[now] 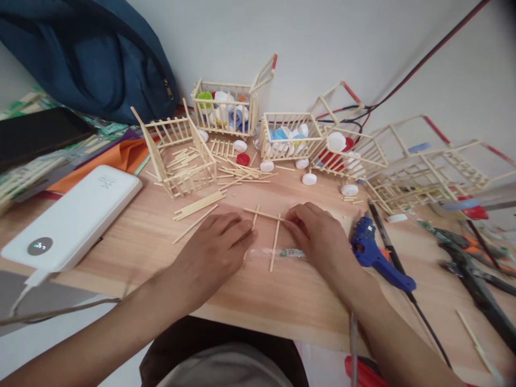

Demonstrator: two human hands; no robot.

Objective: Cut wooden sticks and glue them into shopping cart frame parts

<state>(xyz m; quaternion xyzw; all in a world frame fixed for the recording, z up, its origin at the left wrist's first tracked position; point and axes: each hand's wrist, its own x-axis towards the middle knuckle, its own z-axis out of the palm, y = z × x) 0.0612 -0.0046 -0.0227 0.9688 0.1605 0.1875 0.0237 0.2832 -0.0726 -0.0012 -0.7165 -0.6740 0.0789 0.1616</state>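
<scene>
Both hands rest on the wooden table (282, 301) near its front edge, working on a small frame of thin sticks (266, 223). The left hand (213, 250) lies palm down with its fingertips pressed on the left end of the cross stick. The right hand (318, 236) pinches the right end of that same stick between thumb and forefinger — a narrow grip, closed on the wood. Two upright sticks lie under the cross stick, pointing toward the front edge.

Just right of the right hand lies a blue glue gun (373, 250), its cord trailing off the front edge. A white power bank (76, 215) sits by the left edge. Along the back edge stand small stick carts (226, 107) — some hold coloured bottle caps (242, 146), others spill onto the wood beside loose sticks.
</scene>
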